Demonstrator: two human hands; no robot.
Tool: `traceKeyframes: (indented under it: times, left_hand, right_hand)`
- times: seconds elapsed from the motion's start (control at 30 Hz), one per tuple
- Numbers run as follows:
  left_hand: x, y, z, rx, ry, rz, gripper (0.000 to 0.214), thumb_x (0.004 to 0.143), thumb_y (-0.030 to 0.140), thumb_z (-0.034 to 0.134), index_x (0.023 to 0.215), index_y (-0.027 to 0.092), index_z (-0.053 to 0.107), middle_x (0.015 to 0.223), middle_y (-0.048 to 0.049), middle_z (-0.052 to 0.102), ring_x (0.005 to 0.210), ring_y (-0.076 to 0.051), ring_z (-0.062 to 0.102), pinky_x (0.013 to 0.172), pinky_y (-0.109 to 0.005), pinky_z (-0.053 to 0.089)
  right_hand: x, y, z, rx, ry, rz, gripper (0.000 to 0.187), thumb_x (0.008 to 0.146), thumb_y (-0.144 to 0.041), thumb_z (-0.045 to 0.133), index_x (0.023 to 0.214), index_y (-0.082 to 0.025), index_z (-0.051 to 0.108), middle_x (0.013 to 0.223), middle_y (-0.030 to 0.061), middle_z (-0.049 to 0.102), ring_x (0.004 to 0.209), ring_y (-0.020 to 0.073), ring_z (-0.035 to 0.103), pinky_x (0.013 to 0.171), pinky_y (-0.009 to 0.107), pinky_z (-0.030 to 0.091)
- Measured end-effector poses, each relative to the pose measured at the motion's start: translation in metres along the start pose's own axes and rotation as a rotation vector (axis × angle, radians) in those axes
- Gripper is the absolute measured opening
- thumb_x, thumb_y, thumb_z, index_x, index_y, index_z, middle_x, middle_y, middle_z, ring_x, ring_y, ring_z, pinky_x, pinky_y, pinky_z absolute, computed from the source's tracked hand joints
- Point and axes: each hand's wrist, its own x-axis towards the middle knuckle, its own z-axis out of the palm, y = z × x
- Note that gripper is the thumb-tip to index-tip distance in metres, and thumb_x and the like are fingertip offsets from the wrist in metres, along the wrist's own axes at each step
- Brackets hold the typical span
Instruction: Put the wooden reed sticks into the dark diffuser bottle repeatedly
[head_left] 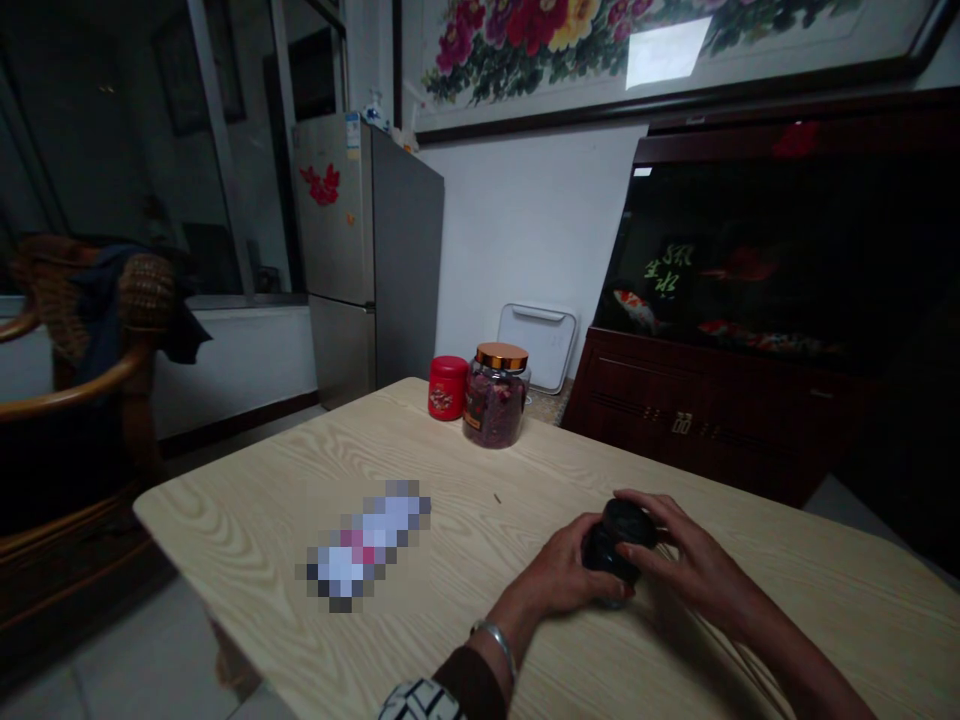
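Glossy black rounded object (619,540), perhaps a small lidded pot though the hands hide much of its shape, sits between the person's hands toward the near right of a pale wood-grain tabletop (247,510). From where I stand, the left hand (562,575), with a silver bangle (495,645) at its wrist, cups the object's near side, while the right hand (694,555) reaches over the top, its fingers (645,562) bent across the dark surface. Both hands are closed around it without clenching, and between them they have hold of it; whether it also rests on the wood, I cannot tell. Cupping one side and steadying the top makes a sensible hold for something so smooth. Farther along the table, a squat red tin (448,388) stands just beside a clear glass jar (495,410) with a copper-coloured lid, filled with dark red dried petals. To the left lies a pixelated item (367,545), too obscured to name. Beyond the table are a stainless-steel refrigerator (337,250) and a dark fish tank (780,250) on a dark wooden cabinet (697,420).
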Motion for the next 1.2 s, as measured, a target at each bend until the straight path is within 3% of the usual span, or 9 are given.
traceKeyframes:
  times: [0.13, 0.3, 0.43, 0.57, 0.7, 0.87, 1.03, 1.1, 1.2]
  left_hand:
    - [0.001, -0.005, 0.0, -0.022, -0.001, 0.01, 0.078, 0.055, 0.011, 0.086, 0.128, 0.018, 0.06, 0.117, -0.0086, 0.066, 0.107, -0.026, 0.06, 0.088, -0.032, 0.047]
    - [0.002, -0.006, 0.0, -0.003, 0.008, 0.068, 0.077, 0.057, 0.02, 0.09, 0.129, 0.016, 0.06, 0.121, -0.0102, 0.066, 0.111, -0.027, 0.058, 0.095, -0.034, 0.044]
    - [0.001, -0.005, -0.001, 0.027, 0.011, 0.066, 0.075, 0.057, 0.022, 0.09, 0.127, 0.017, 0.061, 0.118, -0.0088, 0.066, 0.109, -0.026, 0.058, 0.092, -0.033, 0.045]
    - [0.002, -0.008, -0.001, 0.013, 0.005, 0.033, 0.074, 0.056, 0.017, 0.089, 0.125, 0.017, 0.061, 0.115, -0.0075, 0.066, 0.105, -0.024, 0.058, 0.087, -0.03, 0.045]
    - [0.003, -0.008, -0.001, -0.006, 0.006, 0.027, 0.073, 0.055, 0.014, 0.087, 0.124, 0.017, 0.062, 0.115, -0.0074, 0.066, 0.106, -0.025, 0.058, 0.087, -0.03, 0.045]
    - [0.002, -0.004, 0.0, -0.003, 0.013, 0.04, 0.072, 0.054, 0.016, 0.088, 0.121, 0.015, 0.063, 0.112, -0.0082, 0.067, 0.103, -0.024, 0.058, 0.088, -0.031, 0.045]
    - [0.001, -0.006, -0.001, -0.05, -0.012, 0.039, 0.072, 0.056, 0.017, 0.087, 0.123, 0.016, 0.062, 0.111, -0.0075, 0.066, 0.102, -0.023, 0.059, 0.087, -0.03, 0.045]
    - [0.002, -0.007, -0.002, -0.034, -0.009, 0.027, 0.073, 0.055, 0.018, 0.088, 0.123, 0.016, 0.062, 0.11, -0.007, 0.066, 0.1, -0.023, 0.059, 0.083, -0.029, 0.046]
    - [0.001, -0.007, -0.002, 0.037, 0.014, 0.049, 0.071, 0.055, 0.023, 0.09, 0.121, 0.016, 0.063, 0.111, -0.0077, 0.066, 0.101, -0.023, 0.058, 0.084, -0.029, 0.045]
  right_hand:
    - [0.004, -0.005, 0.0, -0.253, -0.005, 0.055, 0.055, 0.081, -0.054, 0.064, 0.126, -0.025, 0.053, 0.127, 0.0117, 0.058, 0.113, 0.0307, 0.06, 0.097, 0.048, 0.048]
    - [-0.004, -0.006, -0.002, -0.181, -0.057, 0.009, 0.098, 0.075, -0.053, 0.07, 0.154, -0.023, 0.021, 0.157, 0.0163, 0.031, 0.142, 0.0329, 0.036, 0.114, 0.049, 0.036]
    - [-0.006, -0.01, -0.01, -0.069, -0.136, -0.055, 0.061, 0.088, -0.049, 0.056, 0.143, -0.025, 0.045, 0.149, 0.0118, 0.047, 0.137, 0.0282, 0.045, 0.114, 0.043, 0.037]
    - [0.002, -0.014, -0.011, -0.203, -0.023, -0.05, 0.042, 0.086, -0.049, 0.06, 0.121, -0.025, 0.06, 0.126, 0.0104, 0.062, 0.115, 0.0278, 0.061, 0.099, 0.042, 0.048]
    - [0.004, -0.018, -0.007, -0.329, 0.006, 0.033, 0.057, 0.081, -0.057, 0.064, 0.128, -0.026, 0.054, 0.128, 0.0116, 0.061, 0.111, 0.0307, 0.062, 0.094, 0.046, 0.051]
    - [-0.002, -0.016, -0.01, -0.18, -0.152, -0.049, 0.076, 0.083, -0.047, 0.063, 0.151, -0.026, 0.035, 0.156, 0.012, 0.038, 0.143, 0.0301, 0.038, 0.117, 0.048, 0.032]
    - [0.002, -0.017, -0.013, -0.208, -0.106, -0.062, 0.05, 0.086, -0.046, 0.06, 0.132, -0.027, 0.059, 0.137, 0.0101, 0.06, 0.123, 0.0302, 0.059, 0.105, 0.045, 0.046]
    - [0.004, -0.02, -0.012, -0.306, -0.068, 0.006, 0.056, 0.079, -0.051, 0.067, 0.13, -0.027, 0.06, 0.131, 0.0109, 0.064, 0.113, 0.0323, 0.064, 0.098, 0.047, 0.051]
    - [0.003, -0.023, -0.01, -0.333, -0.078, 0.043, 0.08, 0.071, -0.054, 0.074, 0.142, -0.026, 0.05, 0.143, 0.0138, 0.054, 0.126, 0.0361, 0.056, 0.104, 0.051, 0.047]
